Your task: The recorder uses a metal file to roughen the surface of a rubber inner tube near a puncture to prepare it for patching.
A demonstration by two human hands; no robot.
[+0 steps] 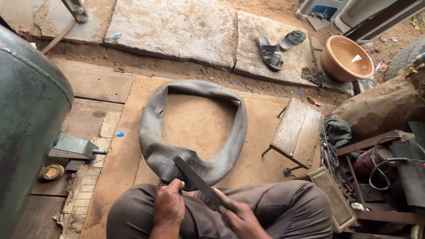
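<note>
head view shows a green tank (26, 128) at far left, then the left hand (168, 204) closed on the near edge of a limp black inner tube (195, 132) lying on a board. right of it, the right hand (241, 217) grips a flat metal file (197, 180) laid across the tube, with a small wooden stool (296, 132) further right.

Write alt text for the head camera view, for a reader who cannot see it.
A seated person's left hand presses a limp black rubber inner tube lying on a brown mat, while the right hand holds a flat metal file against it. Beside it are a small wooden stool, sandals and an orange basin.
</note>
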